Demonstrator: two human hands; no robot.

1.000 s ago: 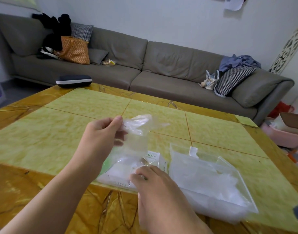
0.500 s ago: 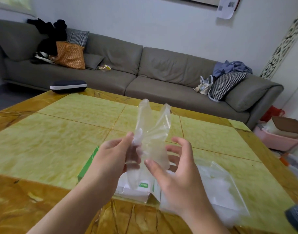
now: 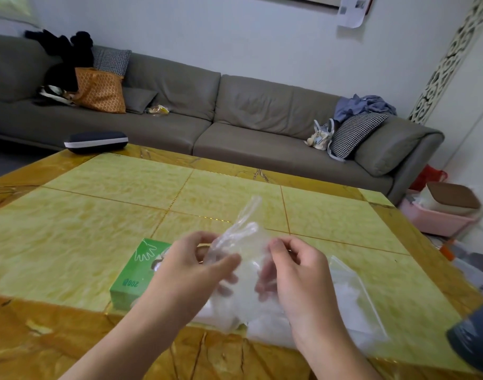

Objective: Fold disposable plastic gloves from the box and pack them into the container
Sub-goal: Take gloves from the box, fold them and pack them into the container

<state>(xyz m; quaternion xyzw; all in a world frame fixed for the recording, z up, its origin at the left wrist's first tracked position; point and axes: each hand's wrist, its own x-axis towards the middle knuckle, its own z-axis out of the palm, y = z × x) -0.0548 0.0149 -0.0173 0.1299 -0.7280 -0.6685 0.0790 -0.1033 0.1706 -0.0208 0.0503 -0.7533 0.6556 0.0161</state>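
A clear plastic glove (image 3: pixel 241 237) is held above the table between both hands, its fingers pointing up and away. My left hand (image 3: pixel 191 272) pinches its left side with thumb and fingers. My right hand (image 3: pixel 297 278) grips its right side. The green glove box (image 3: pixel 133 275) lies flat on the table just left of my left hand, partly hidden by it. A clear plastic container (image 3: pixel 358 297) holding white folded gloves sits to the right, behind and under my right hand.
The yellow and amber marble table (image 3: pixel 70 220) stretches away in front. A dark glasses case (image 3: pixel 96 141) lies at its far left corner. A grey sofa (image 3: pixel 234 116) stands beyond. A dark object (image 3: pixel 473 341) is at the table's right edge.
The glove was pulled out of the box by my left hand, then taken in both hands and held upright. Now it is lower and more bunched between the hands.
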